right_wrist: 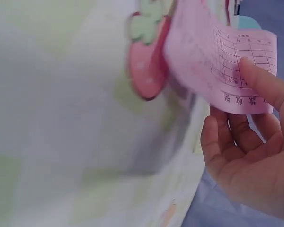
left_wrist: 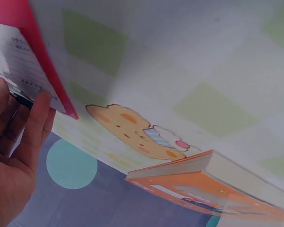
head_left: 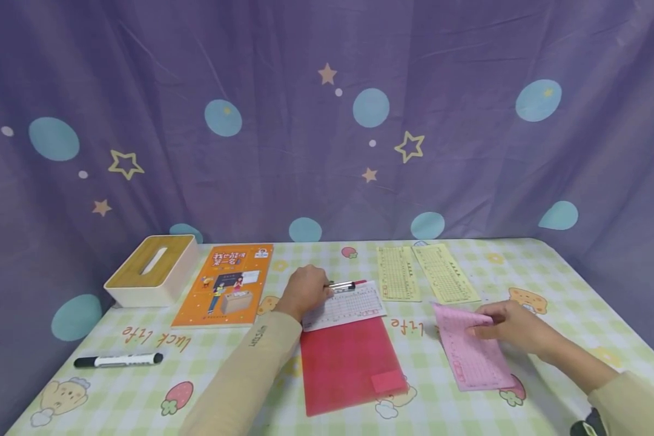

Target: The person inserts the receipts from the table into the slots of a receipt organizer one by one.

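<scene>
A red clip folder [head_left: 349, 366] lies on the table with a white printed slip [head_left: 344, 309] across its upper part. At the folder's top, my left hand [head_left: 306, 290] has its curled fingers and thumb on a slim black-and-silver clip [head_left: 342, 286]. The left wrist view shows the fingertips close against the clip and slip. My right hand [head_left: 515, 327] pinches a pink receipt slip [head_left: 471, 354] near its upper right edge, thumb on the printed face and fingers behind. The pink slip bends and slants down towards me, right of the folder.
Two yellow printed slips [head_left: 398, 275] lie behind, between the folder and the right hand. On the left are an orange book [head_left: 226, 284], a tissue box [head_left: 151, 272] and a black-and-white marker [head_left: 118, 360]. A purple curtain [head_left: 283, 181] hangs behind the table.
</scene>
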{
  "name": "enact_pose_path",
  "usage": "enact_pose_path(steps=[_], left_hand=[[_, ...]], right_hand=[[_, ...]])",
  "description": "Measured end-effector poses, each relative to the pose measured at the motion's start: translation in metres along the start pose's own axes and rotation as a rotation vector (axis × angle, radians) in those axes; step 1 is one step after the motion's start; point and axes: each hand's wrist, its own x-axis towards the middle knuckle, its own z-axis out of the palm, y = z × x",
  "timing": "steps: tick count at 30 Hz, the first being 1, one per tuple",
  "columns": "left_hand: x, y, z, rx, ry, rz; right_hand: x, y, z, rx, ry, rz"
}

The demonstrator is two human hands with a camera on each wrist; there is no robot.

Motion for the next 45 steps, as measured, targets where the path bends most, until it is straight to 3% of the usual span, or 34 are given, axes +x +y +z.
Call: enact_pose_path(steps=[10, 24, 29, 36, 41, 45], left_hand=[[-0.002, -0.004, 0.004, 0.016, 0.097, 0.052], [-0.005, -0.003, 0.007, -0.029, 0.104, -0.017], [-0.005, -0.004, 0.009, -0.018, 0.120, -0.004], [-0.005, -0.004, 0.011, -0.030, 0.135, -0.012], [-0.006, -0.004, 0.012, -0.039, 0.140, -0.011], [-0.007, -0.006, 0.010, -0.045, 0.154, 0.010]], right_hand=[[0.017, -0.037, -0.001, -0.011, -0.011, -0.031], [0.059, -0.094, 0.019, -0.041, -0.139, -0.267], [0.072, -0.113, 0.025, -0.119, -0.194, -0.318], [0.091, -0.130, 0.045, -0.201, -0.337, -0.382], [0.104, -0.139, 0.068, -0.314, -0.364, -0.423], [0.114, -0.146, 0.085, -0.386, -0.359, -0.397]])
